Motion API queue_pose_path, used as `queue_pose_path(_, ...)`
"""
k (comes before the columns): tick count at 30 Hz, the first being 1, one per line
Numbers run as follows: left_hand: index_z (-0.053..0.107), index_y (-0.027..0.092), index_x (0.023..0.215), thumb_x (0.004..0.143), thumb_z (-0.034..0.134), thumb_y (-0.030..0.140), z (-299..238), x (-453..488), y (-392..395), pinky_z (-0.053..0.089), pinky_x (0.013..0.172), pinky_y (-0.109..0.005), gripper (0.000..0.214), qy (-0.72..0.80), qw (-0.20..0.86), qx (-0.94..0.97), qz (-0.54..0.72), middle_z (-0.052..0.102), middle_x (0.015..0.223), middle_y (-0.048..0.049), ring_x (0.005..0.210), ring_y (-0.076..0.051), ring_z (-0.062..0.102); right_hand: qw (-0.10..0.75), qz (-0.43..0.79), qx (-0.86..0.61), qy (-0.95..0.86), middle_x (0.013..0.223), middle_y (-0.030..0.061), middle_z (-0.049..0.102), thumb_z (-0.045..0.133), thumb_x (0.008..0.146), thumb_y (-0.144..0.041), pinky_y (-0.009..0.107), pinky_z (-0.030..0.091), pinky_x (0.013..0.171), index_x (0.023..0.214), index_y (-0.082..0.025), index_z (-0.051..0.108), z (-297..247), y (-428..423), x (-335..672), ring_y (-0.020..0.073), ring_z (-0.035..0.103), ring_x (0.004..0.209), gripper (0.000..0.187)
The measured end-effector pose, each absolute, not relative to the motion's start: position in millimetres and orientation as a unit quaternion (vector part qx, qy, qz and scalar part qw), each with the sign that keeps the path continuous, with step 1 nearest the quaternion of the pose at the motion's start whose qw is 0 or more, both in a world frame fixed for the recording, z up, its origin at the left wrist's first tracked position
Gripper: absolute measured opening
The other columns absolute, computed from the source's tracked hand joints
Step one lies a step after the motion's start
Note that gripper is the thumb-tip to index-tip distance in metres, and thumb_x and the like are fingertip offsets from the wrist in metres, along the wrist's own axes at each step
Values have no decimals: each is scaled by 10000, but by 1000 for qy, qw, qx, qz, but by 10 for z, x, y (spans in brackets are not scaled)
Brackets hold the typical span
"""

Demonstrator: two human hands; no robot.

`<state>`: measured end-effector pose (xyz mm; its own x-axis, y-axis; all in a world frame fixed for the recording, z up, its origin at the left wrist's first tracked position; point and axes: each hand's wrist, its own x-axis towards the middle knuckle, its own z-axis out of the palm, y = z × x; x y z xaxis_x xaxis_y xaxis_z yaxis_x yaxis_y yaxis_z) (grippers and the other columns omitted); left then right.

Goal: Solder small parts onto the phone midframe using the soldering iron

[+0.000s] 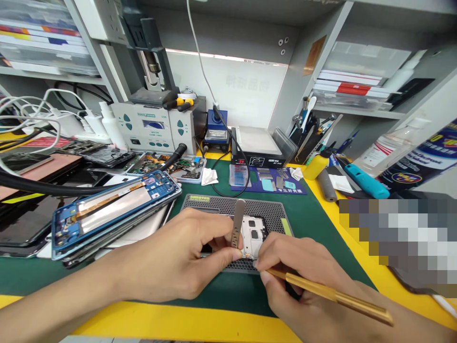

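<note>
Phone (251, 245): pale inside, two dark squarish cutouts (252, 223).

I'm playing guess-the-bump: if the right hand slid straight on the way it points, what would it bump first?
Probably the phone, just ahead of the right hand. They may already touch; depth is hard to judge. The left hand looks next.
</note>
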<state>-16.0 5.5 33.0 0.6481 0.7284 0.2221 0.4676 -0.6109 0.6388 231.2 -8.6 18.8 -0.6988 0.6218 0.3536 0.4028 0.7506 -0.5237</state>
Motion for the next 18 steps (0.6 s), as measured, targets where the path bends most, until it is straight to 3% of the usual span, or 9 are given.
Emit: queue_pose_path(18, 646, 207, 880, 993, 566, 185, 350, -152, 51, 372, 555, -207, 140, 348, 289, 861, 234, 601, 703, 75, 596, -76, 494, 261, 214, -297, -893, 761, -29, 594, 537, 843, -44, 256, 389, 581, 881, -218, 514, 214, -77, 2297, 117, 552, 622, 180)
